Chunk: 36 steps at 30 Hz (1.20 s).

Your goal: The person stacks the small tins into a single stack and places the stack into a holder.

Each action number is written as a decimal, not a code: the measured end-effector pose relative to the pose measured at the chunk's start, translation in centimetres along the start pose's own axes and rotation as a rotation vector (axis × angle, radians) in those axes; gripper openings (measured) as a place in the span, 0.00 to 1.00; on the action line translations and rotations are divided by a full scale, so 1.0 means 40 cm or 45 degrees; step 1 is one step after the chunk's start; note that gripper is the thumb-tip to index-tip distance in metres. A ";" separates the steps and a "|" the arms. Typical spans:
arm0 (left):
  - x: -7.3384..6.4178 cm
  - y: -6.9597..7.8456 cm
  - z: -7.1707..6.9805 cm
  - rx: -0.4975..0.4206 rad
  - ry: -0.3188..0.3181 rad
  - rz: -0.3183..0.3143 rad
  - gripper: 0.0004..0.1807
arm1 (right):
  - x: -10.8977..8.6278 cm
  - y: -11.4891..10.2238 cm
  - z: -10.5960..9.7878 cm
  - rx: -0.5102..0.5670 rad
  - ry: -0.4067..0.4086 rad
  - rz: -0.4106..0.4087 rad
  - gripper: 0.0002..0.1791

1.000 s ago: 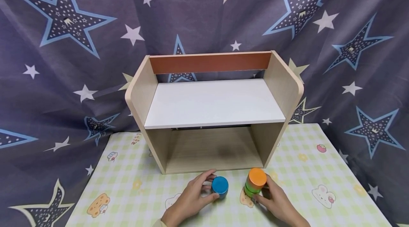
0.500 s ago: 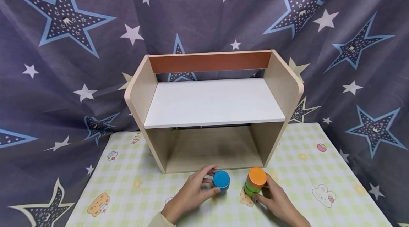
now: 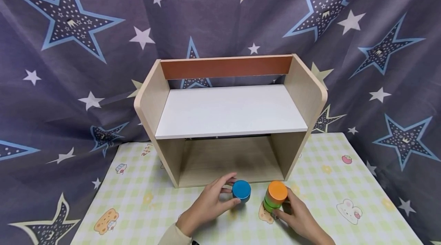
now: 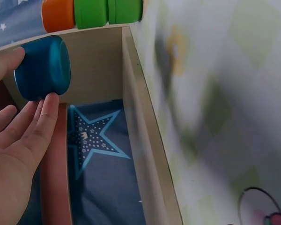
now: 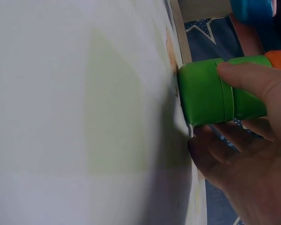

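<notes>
So, using the wooden shelf unit [image 3: 231,111] as the landmark, everything's going on right in front of it. The left hand [image 3: 210,204] has a blue round block [image 3: 241,190] pinched between thumb and fingertips, fingers spread only about as wide as the block, and it's held up off the checked tablecloth [image 3: 138,206], just in front of the unit's lower compartment. Over by the unit's right front corner, an orange block [image 3: 277,190] sits on top of two green blocks [image 3: 271,204], the whole stack upright on the cloth. The right hand [image 3: 298,218] grips the green ones, thumb on one side, fingers curved round the other. Blue's near the stack but not touching it. Behind the unit hangs a starry curtain [image 3: 220,11].
</notes>
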<state>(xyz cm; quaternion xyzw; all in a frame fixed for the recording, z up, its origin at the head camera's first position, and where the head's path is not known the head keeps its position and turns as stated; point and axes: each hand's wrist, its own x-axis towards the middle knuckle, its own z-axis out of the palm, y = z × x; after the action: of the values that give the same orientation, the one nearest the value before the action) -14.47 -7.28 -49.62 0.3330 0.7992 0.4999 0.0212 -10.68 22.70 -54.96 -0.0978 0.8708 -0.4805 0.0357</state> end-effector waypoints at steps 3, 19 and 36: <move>0.009 0.005 0.001 0.017 0.004 0.040 0.39 | 0.000 0.000 0.000 0.008 0.003 0.007 0.36; 0.040 0.022 0.005 0.037 -0.005 0.108 0.38 | -0.003 -0.004 0.001 0.022 -0.005 0.037 0.36; 0.072 0.041 0.015 0.054 -0.013 0.159 0.38 | -0.001 0.000 0.003 -0.008 0.014 0.027 0.36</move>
<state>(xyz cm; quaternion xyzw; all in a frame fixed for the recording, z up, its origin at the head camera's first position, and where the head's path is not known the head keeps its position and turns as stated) -15.67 -4.76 -47.72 0.3849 0.7873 0.4816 -0.0131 -10.62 22.59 -55.02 -0.0862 0.8735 -0.4778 0.0357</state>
